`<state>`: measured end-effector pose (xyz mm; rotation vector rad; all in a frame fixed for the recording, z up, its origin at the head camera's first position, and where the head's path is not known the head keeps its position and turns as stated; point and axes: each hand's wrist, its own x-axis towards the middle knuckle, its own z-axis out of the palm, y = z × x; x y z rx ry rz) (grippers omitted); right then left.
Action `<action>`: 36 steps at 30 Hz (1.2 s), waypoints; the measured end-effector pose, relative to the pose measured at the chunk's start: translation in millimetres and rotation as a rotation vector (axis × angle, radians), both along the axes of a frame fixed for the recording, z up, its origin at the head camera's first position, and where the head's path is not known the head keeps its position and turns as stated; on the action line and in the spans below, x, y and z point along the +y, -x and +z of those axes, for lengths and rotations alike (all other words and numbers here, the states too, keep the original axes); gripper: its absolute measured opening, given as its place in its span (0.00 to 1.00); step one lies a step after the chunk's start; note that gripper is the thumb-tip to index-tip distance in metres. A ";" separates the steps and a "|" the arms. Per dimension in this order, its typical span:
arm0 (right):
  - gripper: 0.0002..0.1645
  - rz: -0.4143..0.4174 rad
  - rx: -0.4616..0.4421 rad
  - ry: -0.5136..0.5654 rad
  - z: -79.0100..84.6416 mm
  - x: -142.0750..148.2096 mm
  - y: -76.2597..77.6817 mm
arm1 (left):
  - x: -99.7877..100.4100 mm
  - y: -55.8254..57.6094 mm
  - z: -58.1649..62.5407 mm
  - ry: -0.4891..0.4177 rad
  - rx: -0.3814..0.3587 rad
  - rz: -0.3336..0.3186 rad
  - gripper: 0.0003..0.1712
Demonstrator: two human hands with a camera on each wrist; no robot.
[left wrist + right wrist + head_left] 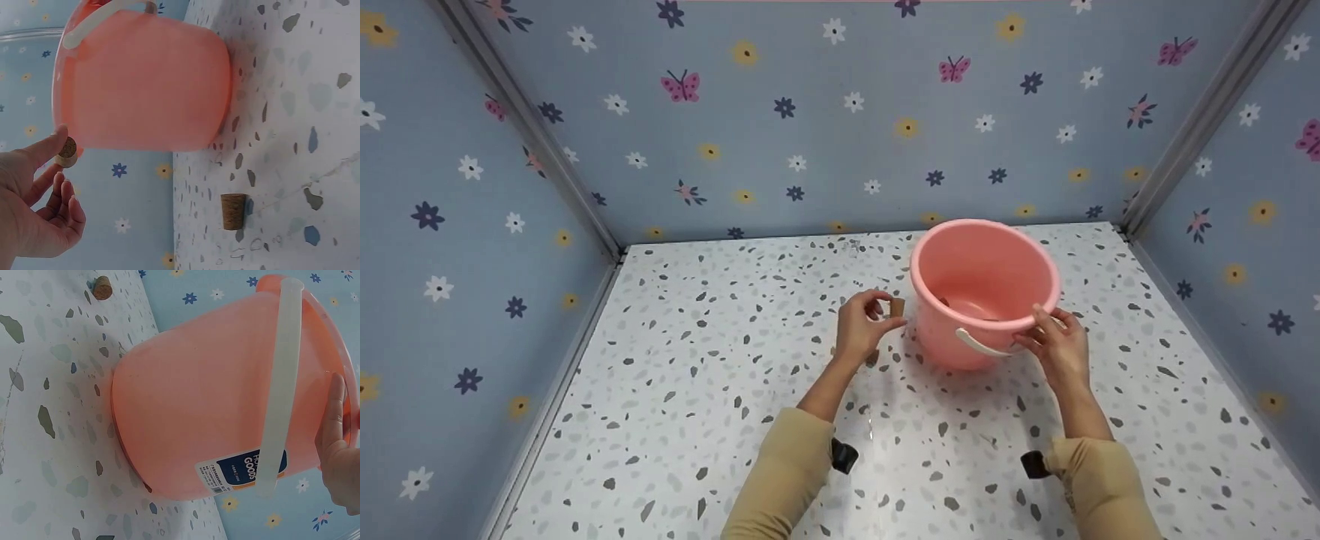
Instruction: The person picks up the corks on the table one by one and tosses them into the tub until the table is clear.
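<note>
My left hand pinches a small cork stopper between thumb and finger, just left of the pink bucket. In the left wrist view the cork's dark round end faces the camera. My right hand grips the bucket's rim at its near right side, thumb on top and fingers underneath. The bucket stands upright, its white handle hanging down in front. Another cork sits on the speckled surface below my left hand. Inside the bucket, small brown bits show near the bottom, mostly hidden by the near rim.
A white speckled table lies under everything. Blue panels with flowers and butterflies enclose it at the back and both sides, joined by grey metal edges. A printed label is stuck on the bucket's side. Both wrists wear black straps.
</note>
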<state>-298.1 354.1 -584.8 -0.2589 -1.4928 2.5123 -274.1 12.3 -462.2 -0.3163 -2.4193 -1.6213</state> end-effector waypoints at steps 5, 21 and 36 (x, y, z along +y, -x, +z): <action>0.25 0.028 0.038 0.041 28.2 -15.4 -16.3 | 4.6 1.6 17.3 0.009 0.077 -0.011 0.20; 0.26 -0.007 0.008 0.026 33.9 -22.4 -18.0 | 25.0 5.7 50.1 0.035 0.137 -0.048 0.21; 0.33 -0.063 0.071 -0.027 -27.5 8.1 14.7 | 51.8 12.0 51.7 0.161 0.074 -0.048 0.20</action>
